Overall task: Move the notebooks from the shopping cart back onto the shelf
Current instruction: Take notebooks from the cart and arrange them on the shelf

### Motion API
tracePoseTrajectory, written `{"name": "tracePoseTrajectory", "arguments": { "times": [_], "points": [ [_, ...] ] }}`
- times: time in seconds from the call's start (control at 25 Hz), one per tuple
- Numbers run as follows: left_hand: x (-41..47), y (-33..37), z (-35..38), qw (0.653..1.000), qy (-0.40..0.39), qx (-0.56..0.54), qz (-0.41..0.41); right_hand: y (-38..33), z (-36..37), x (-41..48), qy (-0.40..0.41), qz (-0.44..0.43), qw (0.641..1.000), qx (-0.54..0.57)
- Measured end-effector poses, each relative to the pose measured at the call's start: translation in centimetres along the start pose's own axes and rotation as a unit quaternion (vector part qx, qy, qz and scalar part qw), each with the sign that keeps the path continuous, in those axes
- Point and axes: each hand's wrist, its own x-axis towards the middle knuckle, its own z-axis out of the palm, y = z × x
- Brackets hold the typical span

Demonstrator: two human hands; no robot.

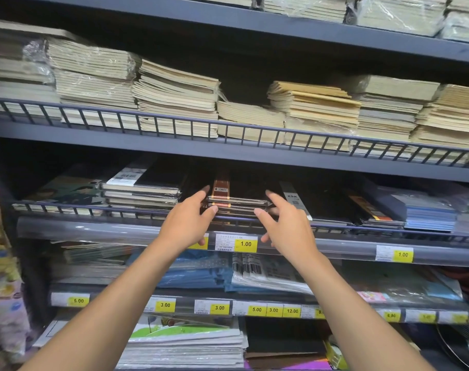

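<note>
Notebooks [238,200] (dark stack) | left hand [193,222], right hand [288,227] spread, flanking, perhaps touching | wire rail [94,207] fronts them

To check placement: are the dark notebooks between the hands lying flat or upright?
Flat: the dark notebooks lie stacked, covers up, behind the shelf rail.

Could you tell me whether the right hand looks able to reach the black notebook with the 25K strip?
Probably yes: the right hand sits just left of the 25K notebook, nothing seems to lie on its cover, and only the low wire rail stands in front.
</note>
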Motion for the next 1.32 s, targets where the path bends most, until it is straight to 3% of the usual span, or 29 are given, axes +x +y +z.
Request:
{"name": "tracePoseTrajectory", "arguments": {
  "times": [0.24, 0.64, 0.84, 1.12, 1.32],
  "points": [
    [-0.2, -0.5, 1.5, 0.997, 0.066, 0.038, 0.031, 0.4, 0.0, -0.2, 0.029, 0.002, 0.999, 0.033],
    [0.4, 0.1, 0.1, 0.996, -0.018, 0.090, -0.003, -0.6, -0.3, -0.5, -0.094, 0.031, 0.995, -0.010],
    [0.7, 0.6, -0.4, 0.984, -0.026, 0.176, 0.016, -0.5, -0.8, -0.1, -0.131, 0.018, 0.986, -0.106],
    [0.8, 0.3, 0.1, 0.982, -0.015, 0.179, 0.062, -0.1, -1.0, 0.6, -0.144, 0.015, 0.982, -0.117],
    [0.5, 0.1, 0.4, 0.984, -0.019, 0.169, 0.047, 0.0, -0.5, 0.5, -0.127, 0.022, 0.986, -0.110]
  ]
}}
